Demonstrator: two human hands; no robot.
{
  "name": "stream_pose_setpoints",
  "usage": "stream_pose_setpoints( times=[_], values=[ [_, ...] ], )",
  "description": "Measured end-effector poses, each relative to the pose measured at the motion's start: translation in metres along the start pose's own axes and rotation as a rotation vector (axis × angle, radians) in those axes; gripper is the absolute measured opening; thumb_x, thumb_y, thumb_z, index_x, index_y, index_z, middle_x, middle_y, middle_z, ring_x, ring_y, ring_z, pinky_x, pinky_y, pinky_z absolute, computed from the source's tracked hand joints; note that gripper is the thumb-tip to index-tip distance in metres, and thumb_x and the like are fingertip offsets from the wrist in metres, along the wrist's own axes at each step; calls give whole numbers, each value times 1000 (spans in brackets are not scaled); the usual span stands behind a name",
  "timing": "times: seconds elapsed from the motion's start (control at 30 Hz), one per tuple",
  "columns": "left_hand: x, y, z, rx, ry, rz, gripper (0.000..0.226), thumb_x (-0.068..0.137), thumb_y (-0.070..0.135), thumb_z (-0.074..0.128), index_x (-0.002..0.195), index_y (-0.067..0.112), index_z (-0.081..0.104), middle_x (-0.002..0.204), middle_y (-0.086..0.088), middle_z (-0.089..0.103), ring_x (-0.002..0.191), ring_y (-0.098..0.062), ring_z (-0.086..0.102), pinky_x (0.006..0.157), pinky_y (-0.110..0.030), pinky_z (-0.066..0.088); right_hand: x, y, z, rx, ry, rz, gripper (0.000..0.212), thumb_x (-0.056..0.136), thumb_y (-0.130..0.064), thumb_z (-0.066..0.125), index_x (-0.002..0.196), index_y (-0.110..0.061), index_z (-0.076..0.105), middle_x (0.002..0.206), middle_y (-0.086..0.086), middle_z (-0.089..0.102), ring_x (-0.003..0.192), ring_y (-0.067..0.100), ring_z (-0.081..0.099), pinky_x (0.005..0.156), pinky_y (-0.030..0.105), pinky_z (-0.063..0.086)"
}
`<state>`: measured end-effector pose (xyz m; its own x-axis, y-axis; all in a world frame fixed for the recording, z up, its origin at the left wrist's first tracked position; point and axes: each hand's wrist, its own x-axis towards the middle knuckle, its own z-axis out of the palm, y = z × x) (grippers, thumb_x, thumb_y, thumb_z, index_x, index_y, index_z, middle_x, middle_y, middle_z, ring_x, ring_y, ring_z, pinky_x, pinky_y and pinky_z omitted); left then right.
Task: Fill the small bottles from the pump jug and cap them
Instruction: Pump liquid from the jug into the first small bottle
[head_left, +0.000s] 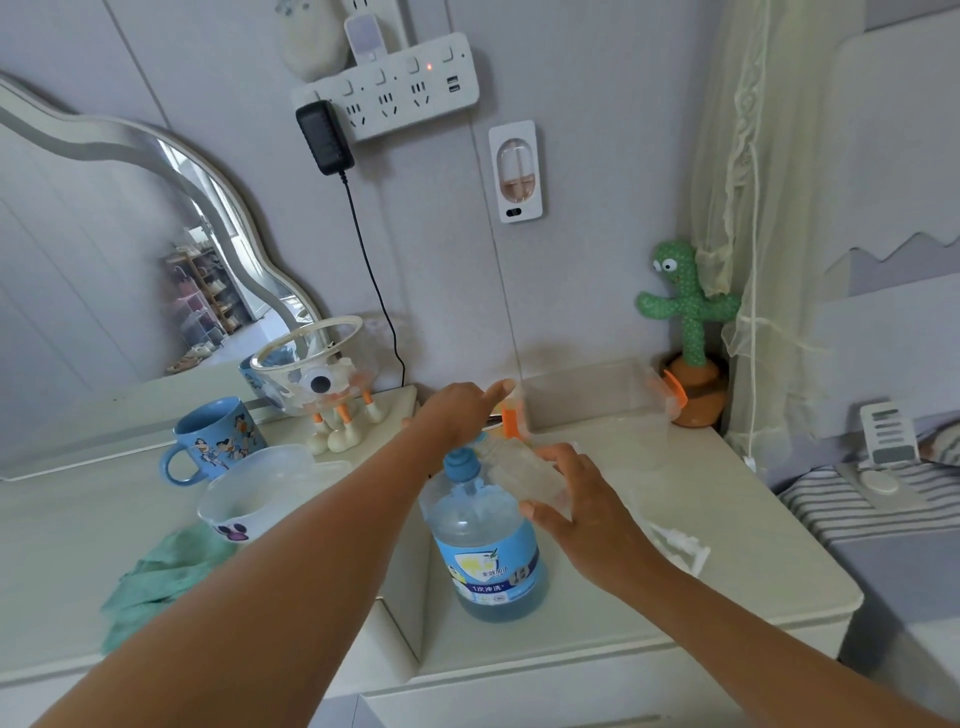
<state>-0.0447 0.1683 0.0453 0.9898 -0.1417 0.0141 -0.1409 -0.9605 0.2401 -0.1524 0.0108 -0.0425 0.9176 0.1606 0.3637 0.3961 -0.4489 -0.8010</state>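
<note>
Pump jug (488, 551) on pale dresser (727, 499), mirror (104, 260) behind — right hand (582, 504) grips bottle (524, 470), left hand (460, 410) spread.

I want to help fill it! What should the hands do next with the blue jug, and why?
Probably push the pump down. The left hand lies flat over the pump on top of the jug, and the right hand holds the small bottle tilted at the spout, seemingly ready to catch the liquid.

Soft, cool, even light gives faint shadows, the wide lens curves the edges, and the clear plastic small bottle (524, 470) is motion-blurred.
</note>
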Motion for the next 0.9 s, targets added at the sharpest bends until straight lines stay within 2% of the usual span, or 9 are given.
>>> stream_pose_setpoints(
  times=[0.13,0.23,0.33,0.4,0.47,0.53,0.6,0.8,0.9],
  values=[
    [-2,3,-3,24,-29,0,59,103,54,21,77,6,43,70,-7,40,72,-22,43,75,-33,35,-1,-2,-1,11,6,-3,49,89,-36,58,132,-36,33,120,-11,39,100,2,44,66,4,35],
    [0,3,-2,31,-42,0,61,102,57,21,78,7,46,70,-6,42,67,-18,42,75,-32,35,0,0,-1,11,18,-9,49,89,-35,59,132,-35,34,121,-8,40,102,4,45,67,8,36],
    [3,-1,2,35,-45,2,66,99,62,20,90,6,54,88,-11,55,86,-25,54,85,-36,40,1,3,1,-2,29,-22,48,89,-36,58,130,-36,34,120,-10,39,100,1,44,66,6,36],
    [4,-4,5,41,-31,-8,69,96,68,19,99,11,58,104,-10,60,104,-30,57,101,-49,40,2,6,3,1,29,-20,48,89,-37,58,130,-38,33,119,-11,38,102,1,43,66,6,36],
    [5,-6,9,46,-28,-10,66,95,70,19,97,17,58,105,-8,60,110,-31,55,105,-56,36,1,10,6,6,20,-11,48,89,-37,58,129,-38,32,119,-12,37,101,-1,42,67,6,36],
    [4,-6,13,47,-39,5,60,95,69,20,84,20,52,88,-5,58,106,-32,57,101,-46,39,-1,12,7,3,12,0,47,89,-37,58,128,-38,32,118,-11,38,98,-4,42,66,6,36],
    [3,-2,13,43,-41,35,59,97,66,20,79,17,48,76,-2,51,95,-30,57,88,-38,39,-2,12,6,6,17,5,47,89,-37,59,127,-38,32,117,-11,38,95,-6,41,65,6,37],
    [-2,-1,3,-27,-13,8,61,99,62,21,72,12,42,68,-1,42,68,-16,44,76,-33,36,-3,2,6,22,19,8,48,89,-36,59,129,-37,33,118,-9,39,98,-3,42,67,5,35],
    [-4,3,-3,-7,-22,11,60,100,59,21,65,13,34,65,-4,38,60,-14,36,72,-32,34,-2,0,4,21,33,3,50,88,-35,60,131,-35,34,119,-5,41,109,8,44,78,14,36]
  ],
)
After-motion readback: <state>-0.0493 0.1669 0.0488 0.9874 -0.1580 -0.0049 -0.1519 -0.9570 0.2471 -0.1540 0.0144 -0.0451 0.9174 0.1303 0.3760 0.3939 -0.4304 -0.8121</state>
